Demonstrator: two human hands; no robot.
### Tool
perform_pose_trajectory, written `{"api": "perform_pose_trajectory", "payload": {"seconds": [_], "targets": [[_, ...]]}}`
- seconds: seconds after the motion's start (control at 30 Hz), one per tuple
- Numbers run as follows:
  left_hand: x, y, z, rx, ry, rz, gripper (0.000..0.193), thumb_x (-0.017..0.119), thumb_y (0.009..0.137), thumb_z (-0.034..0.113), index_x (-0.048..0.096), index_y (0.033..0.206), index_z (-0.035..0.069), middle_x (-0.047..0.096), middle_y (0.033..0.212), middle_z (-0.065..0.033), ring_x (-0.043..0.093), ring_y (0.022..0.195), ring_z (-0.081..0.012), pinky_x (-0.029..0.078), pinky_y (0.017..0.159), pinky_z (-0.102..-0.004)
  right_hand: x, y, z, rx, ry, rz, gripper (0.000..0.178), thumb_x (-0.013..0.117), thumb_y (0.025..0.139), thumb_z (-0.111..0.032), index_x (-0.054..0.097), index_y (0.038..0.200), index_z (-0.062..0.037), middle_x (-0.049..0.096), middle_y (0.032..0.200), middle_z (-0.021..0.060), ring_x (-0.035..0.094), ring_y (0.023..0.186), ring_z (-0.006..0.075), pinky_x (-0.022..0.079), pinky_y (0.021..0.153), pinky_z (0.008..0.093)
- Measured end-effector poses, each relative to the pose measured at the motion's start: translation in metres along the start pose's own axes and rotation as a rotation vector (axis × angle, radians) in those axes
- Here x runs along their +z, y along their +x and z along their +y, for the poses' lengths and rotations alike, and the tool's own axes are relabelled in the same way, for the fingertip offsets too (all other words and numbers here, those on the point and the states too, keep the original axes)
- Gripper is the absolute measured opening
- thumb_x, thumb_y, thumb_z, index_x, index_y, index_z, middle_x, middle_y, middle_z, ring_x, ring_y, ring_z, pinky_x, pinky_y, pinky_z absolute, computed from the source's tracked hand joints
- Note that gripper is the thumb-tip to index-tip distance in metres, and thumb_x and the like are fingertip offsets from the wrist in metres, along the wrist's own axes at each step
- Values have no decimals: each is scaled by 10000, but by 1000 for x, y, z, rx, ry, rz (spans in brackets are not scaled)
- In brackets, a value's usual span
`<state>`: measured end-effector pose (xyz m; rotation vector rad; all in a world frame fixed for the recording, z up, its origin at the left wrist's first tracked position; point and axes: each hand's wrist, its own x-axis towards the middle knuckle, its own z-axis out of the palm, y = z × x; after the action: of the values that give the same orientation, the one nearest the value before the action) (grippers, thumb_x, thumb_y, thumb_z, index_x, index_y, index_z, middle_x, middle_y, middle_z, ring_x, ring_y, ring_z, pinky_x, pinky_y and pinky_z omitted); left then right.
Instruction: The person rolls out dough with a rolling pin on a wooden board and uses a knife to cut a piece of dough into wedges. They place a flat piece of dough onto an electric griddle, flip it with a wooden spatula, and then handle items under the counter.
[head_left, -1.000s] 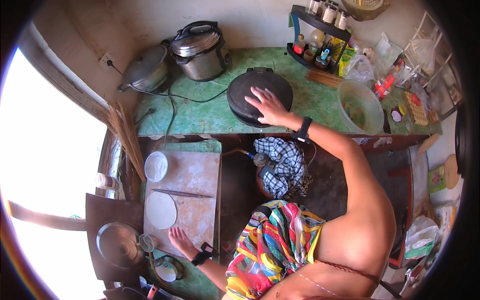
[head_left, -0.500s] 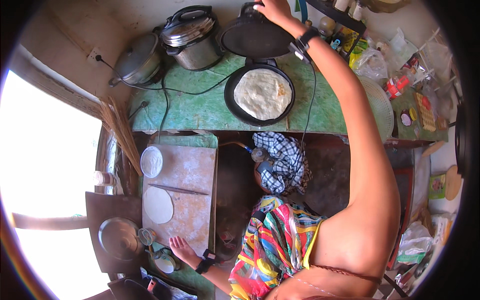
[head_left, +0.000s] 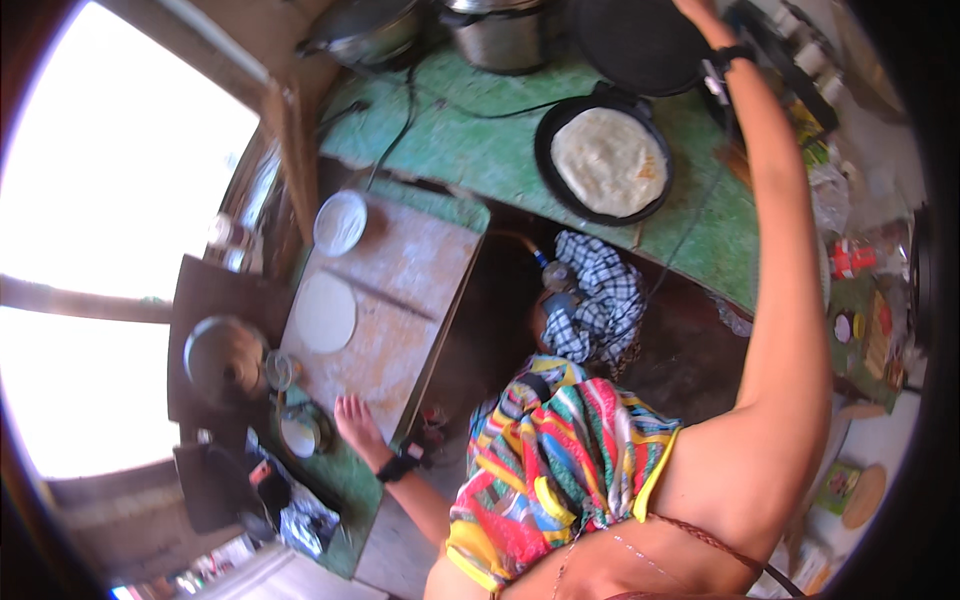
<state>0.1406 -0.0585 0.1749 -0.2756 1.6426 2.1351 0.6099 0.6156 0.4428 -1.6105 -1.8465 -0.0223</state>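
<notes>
At the top edge of the picture my right hand is at the raised black lid of a round griddle pan; its fingertips are cut off, but it appears to be still on the lid's handle. A pale flatbread with a few browned spots lies in the pan. My left hand is open and empty, its fingers stretched out near the front edge of the floury board. On that board are a round of rolled dough, a thin dark rolling pin and a white bowl.
A pressure cooker and a lidded pan stand at the back of the green table. A cord crosses the tabletop. Between the tables hangs a checked cloth. A round metal lid lies left of the board.
The whole view has tilted and shifted, so the pan sits farther right and the board higher. The lid stays raised beside my right hand. My left hand remains open near the board.
</notes>
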Motion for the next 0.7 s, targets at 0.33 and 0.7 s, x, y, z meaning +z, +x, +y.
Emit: {"api": "perform_pose_trajectory", "payload": {"seconds": [0.33,0.7], "targets": [[48,17,-36,-52,19,-99,411,462,889,252,417,1234,34,430,1245,-139,456,1123,-254,375,930,-383,56,-254,-165,-693,819,-70,228,499,860,-140,549,1059,-41,571,1089,108,543,1009,217,411,874,305],[49,13,-12,-55,-65,-143,441,476,899,272,403,1265,38,418,1274,-123,408,1183,-240,363,969,-361,263,-490,-267,-600,322,-992,408,613,781,-320,508,1063,-45,574,971,191,577,910,360,483,755,439]]}}
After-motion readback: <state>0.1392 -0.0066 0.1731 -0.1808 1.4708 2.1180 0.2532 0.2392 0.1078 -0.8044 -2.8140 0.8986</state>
